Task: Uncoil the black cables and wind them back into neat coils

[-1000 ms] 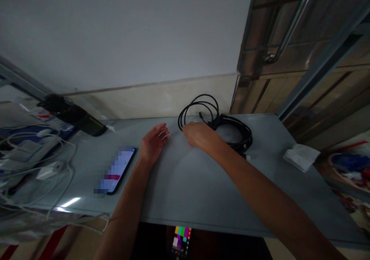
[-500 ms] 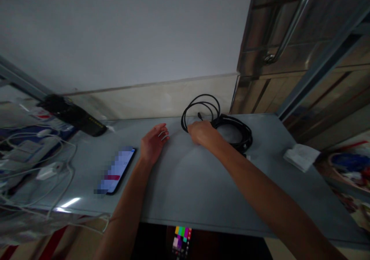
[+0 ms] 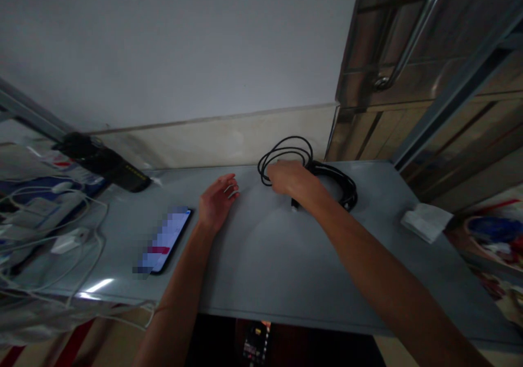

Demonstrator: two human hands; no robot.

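A coiled black cable (image 3: 352,188) lies at the back of the grey table, its thinner loops rising against the wall tiles. My right hand (image 3: 288,176) is closed on the cable at those loops, its fingertips partly hidden behind the hand. Just below the right wrist a dark cable plug (image 3: 295,205) shows on the tabletop. To the left, my left hand (image 3: 218,201) rests on the table, palm turned inward, fingers loosely curled and apart, holding nothing. A lit phone (image 3: 169,242) lies beside the left forearm.
A black bottle-like object (image 3: 108,163) leans at the back left. White cables and chargers (image 3: 70,240) crowd the left end of the grey table (image 3: 261,269). Folded white paper (image 3: 427,221) lies on the right, near a metal post (image 3: 449,95).
My right hand has shifted slightly up and right, and the thin loops have changed shape. A plug has come into view below the wrist. My left hand stays still.
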